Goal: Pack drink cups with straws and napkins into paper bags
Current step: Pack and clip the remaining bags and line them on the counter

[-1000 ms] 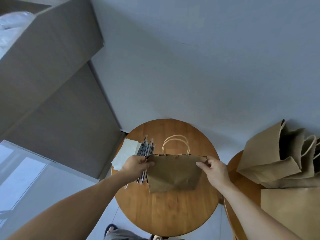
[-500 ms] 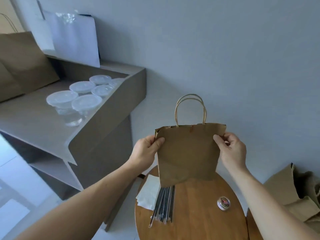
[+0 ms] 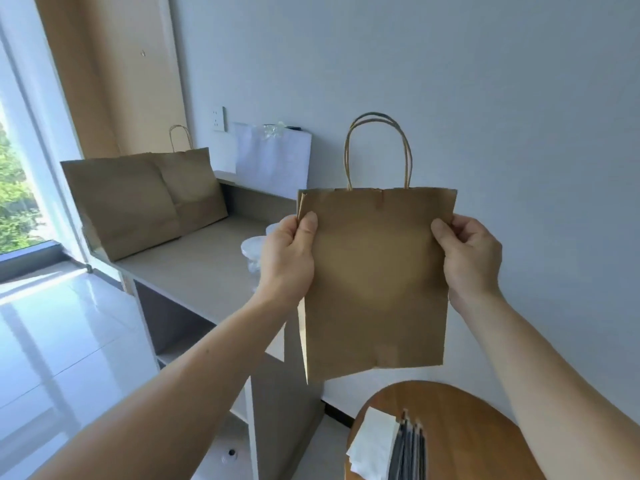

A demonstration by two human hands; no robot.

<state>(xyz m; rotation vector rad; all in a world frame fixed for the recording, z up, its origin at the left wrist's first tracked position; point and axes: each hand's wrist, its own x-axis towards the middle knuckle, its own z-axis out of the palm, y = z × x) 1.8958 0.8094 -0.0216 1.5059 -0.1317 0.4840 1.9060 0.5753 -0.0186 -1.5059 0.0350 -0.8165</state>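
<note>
I hold a flat brown paper bag with twisted paper handles (image 3: pixel 377 271) upright in the air, handles up, before the pale wall (image 3: pixel 485 98). My left hand (image 3: pixel 287 261) pinches its left edge near the top, thumb on the front and fingers closed behind. My right hand (image 3: pixel 469 254) pinches the right edge the same way. Below, on the round wooden counter (image 3: pixel 478 420), a stack of white napkins (image 3: pixel 375 441) lies touching a bundle of dark wrapped straws (image 3: pixel 410 452). To the left, on the grey counter (image 3: pixel 194 268), clear lidded plastic cups (image 3: pixel 252 251) stand partly hidden behind my left hand. Two larger brown paper bags (image 3: pixel 138 202) stand at its far end.
</note>
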